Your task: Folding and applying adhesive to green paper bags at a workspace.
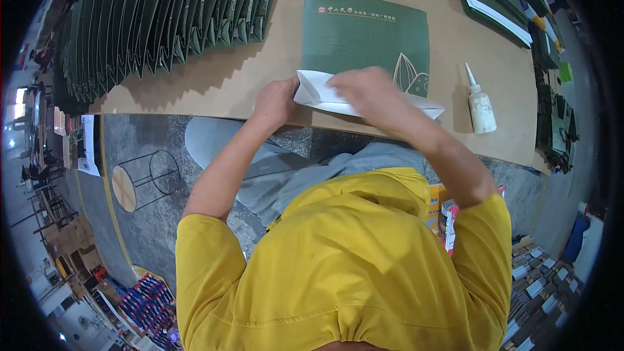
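A flat dark green paper bag (364, 36) with a pale leaf print lies on the brown table (286, 58) in front of me. Its white bottom flap (318, 91) is folded up at the near edge of the table. My left hand (276, 101) pinches the flap's left corner. My right hand (367, 91) presses down on the middle of the flap, hiding part of it. A white glue bottle (481, 107) with a pointed nozzle stands to the right of the bag, apart from both hands.
A long overlapping row of finished green bags (162, 19) lies at the far left of the table. A pile of green sheets (494, 0) sits at the far right. Below the table are a wire stool (146, 179) and stacked boxes (445, 218).
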Motion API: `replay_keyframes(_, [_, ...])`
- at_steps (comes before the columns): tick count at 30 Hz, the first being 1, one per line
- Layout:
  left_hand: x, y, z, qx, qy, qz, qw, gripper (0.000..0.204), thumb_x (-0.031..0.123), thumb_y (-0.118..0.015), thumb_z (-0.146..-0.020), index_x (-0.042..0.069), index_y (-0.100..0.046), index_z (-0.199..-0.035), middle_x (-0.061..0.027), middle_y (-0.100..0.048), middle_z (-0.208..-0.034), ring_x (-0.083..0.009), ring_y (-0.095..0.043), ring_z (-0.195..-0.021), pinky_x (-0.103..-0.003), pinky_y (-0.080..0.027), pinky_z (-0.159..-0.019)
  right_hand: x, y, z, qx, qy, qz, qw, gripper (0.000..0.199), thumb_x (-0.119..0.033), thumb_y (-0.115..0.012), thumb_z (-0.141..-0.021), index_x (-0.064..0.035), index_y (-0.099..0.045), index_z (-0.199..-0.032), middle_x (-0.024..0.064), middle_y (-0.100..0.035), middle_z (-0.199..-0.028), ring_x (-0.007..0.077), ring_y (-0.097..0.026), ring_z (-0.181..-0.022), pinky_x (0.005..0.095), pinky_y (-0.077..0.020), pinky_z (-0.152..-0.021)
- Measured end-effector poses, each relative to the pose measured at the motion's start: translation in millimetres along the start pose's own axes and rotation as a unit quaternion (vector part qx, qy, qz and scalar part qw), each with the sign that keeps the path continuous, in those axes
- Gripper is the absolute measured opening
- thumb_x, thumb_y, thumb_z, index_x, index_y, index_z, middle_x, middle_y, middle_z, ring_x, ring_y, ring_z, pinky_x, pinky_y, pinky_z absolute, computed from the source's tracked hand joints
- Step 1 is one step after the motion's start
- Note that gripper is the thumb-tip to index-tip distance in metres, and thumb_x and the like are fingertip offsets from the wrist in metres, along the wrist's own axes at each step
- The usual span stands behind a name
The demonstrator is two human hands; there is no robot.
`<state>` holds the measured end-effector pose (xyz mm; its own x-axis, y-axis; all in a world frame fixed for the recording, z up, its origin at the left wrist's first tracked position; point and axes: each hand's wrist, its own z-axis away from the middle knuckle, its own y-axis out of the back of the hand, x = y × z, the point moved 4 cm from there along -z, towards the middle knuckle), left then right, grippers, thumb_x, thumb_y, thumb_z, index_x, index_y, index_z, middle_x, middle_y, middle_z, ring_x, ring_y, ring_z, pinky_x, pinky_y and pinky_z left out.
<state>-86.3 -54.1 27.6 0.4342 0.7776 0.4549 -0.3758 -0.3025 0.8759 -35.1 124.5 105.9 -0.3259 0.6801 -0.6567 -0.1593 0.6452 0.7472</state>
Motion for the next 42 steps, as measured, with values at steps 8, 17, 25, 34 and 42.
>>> replay_keyframes(8, [-5,-6,18,0.139,-0.042,0.035,0.989,0.017,0.007,-0.056,-0.077,0.002,-0.059,-0.093,-0.0217,-0.061,-0.075,-0.0379,-0.06,-0.075,-0.043,-0.048,-0.069,-1,-74,-31,-0.09,0.114,0.179,0.973,0.009,-0.011,-0.054,-0.078,-0.0066,-0.059,-0.084,0.0147,-0.064,-0.08,0.0322,-0.064,-0.076,0.0441,-0.051,-0.062])
replay_keyframes(17, [12,16,35,0.112,-0.006,0.189,0.976,0.029,0.016,-0.049,-0.09,0.003,-0.056,-0.114,-0.0217,-0.062,-0.085,-0.0363,-0.061,-0.078,-0.042,-0.047,-0.07,7,-92,-38,-0.129,0.054,0.245,0.96,0.014,-0.015,-0.05,-0.083,-0.0046,-0.051,-0.094,0.0142,-0.062,-0.082,0.0312,-0.064,-0.071,0.0427,-0.0515,-0.058])
replay_keyframes(25, [22,10,24,0.097,-0.016,0.177,0.979,0.033,0.015,-0.046,-0.087,-0.003,-0.055,-0.114,-0.0275,-0.061,-0.077,-0.0433,-0.06,-0.074,-0.05,-0.046,-0.069,-5,-84,-13,-0.219,0.107,0.256,0.935,0.026,-0.015,-0.054,-0.081,-0.0004,-0.055,-0.103,0.0165,-0.06,-0.093,0.0295,-0.061,-0.085,0.0402,-0.0534,-0.066])
replay_keyframes(34, [33,13,26,0.124,0.002,0.037,0.992,0.034,0.015,-0.047,-0.087,-0.002,-0.057,-0.114,-0.0248,-0.062,-0.078,-0.041,-0.061,-0.072,-0.049,-0.048,-0.068,23,48,94,0.263,-0.126,-0.072,0.954,0.018,-0.014,-0.052,-0.088,-0.0017,-0.062,-0.098,0.0078,-0.063,-0.088,0.0186,-0.06,-0.081,0.0296,-0.0479,-0.073])
replay_keyframes(42, [48,23,29,0.108,0.022,-0.02,0.994,0.034,0.012,-0.052,-0.083,-0.001,-0.057,-0.114,-0.0222,-0.063,-0.081,-0.0381,-0.062,-0.075,-0.048,-0.048,-0.068,103,35,147,0.143,-0.371,-0.253,0.882,0.021,-0.016,-0.052,-0.087,-0.0001,-0.064,-0.08,-0.0005,-0.058,-0.069,0.0059,-0.051,-0.064,0.0207,-0.038,-0.058])
